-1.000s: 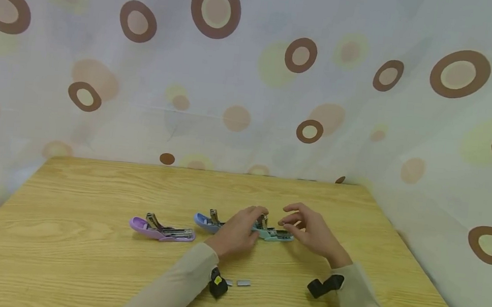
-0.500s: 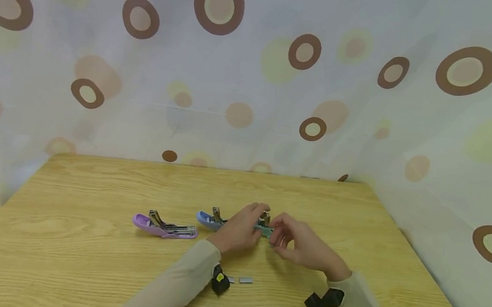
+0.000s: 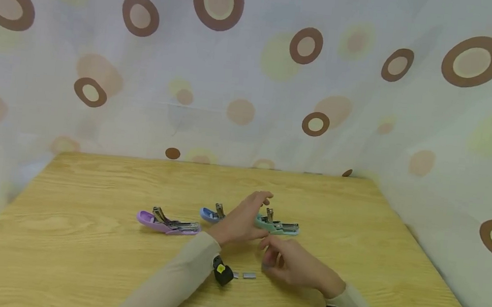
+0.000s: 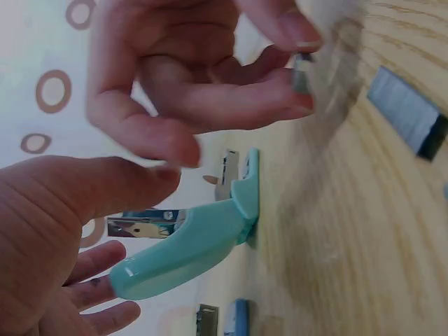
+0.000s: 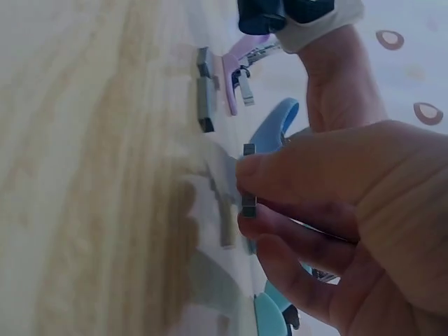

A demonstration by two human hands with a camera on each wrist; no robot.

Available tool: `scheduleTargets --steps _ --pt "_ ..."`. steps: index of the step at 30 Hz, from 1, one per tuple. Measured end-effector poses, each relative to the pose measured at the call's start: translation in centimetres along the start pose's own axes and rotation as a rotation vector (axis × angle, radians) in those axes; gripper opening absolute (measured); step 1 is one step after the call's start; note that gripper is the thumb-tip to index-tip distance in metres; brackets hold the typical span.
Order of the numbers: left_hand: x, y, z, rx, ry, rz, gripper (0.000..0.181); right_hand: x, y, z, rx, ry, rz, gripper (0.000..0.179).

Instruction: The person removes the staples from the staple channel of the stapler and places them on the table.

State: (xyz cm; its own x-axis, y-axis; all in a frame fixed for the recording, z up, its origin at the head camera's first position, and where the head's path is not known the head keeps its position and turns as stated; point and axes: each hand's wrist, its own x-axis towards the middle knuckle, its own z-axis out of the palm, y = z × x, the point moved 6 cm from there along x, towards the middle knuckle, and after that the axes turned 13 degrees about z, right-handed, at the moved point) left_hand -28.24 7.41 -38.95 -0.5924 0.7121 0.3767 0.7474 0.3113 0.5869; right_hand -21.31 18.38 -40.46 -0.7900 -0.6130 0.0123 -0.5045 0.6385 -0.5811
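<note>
My right hand (image 3: 299, 265) pinches a small metal strip of staples (image 5: 249, 206) between thumb and fingertips, a little above the table. That strip appears end-on in the left wrist view. The left hand (image 3: 241, 222) hovers with loosely extended fingers beside a teal stapler (image 3: 285, 228), holding nothing. This stapler (image 4: 189, 245) lies with its metal magazine raised away from the handle. Part of a blue stapler (image 3: 210, 214) is hidden behind the left hand. Farther left lies a purple stapler (image 3: 168, 223), likewise opened up.
Two more staple strips lie on the wooden table near the left wrist; one strip (image 3: 249, 275) shows fully, the other (image 3: 236, 274) partly behind the wrist camera (image 3: 222, 272). A patterned cloth (image 3: 244, 74) hangs along the table's back edge.
My right hand has drawn back from the teal stapler toward the table's front, with the staple strip pinched. The left hand has lifted slightly off the stapler, which now shows more fully.
</note>
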Motion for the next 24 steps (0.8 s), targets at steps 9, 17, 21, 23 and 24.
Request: scheduleTargets --steps 9,17,21,23,24 --pt "-1.3 1.7 -2.5 0.089 0.014 0.031 0.073 0.2 -0.7 1.2 -0.024 -0.017 -0.065 0.031" --pt "-4.1 2.5 -5.1 0.207 0.06 0.069 0.061 0.0 -0.3 1.0 -0.081 -0.012 0.05 0.029" --pt "-6.1 2.6 -6.1 0.294 0.107 0.093 0.06 -1.3 0.4 0.2 -0.121 0.103 0.09 0.029" --pt "-7.1 2.8 -6.7 0.365 0.137 0.117 0.059 -2.1 1.0 -0.4 -0.154 0.172 0.111 0.032" --pt "-7.6 2.9 -7.0 0.401 0.153 0.127 0.058 -2.5 1.2 -0.7 -0.174 0.209 0.119 0.034"
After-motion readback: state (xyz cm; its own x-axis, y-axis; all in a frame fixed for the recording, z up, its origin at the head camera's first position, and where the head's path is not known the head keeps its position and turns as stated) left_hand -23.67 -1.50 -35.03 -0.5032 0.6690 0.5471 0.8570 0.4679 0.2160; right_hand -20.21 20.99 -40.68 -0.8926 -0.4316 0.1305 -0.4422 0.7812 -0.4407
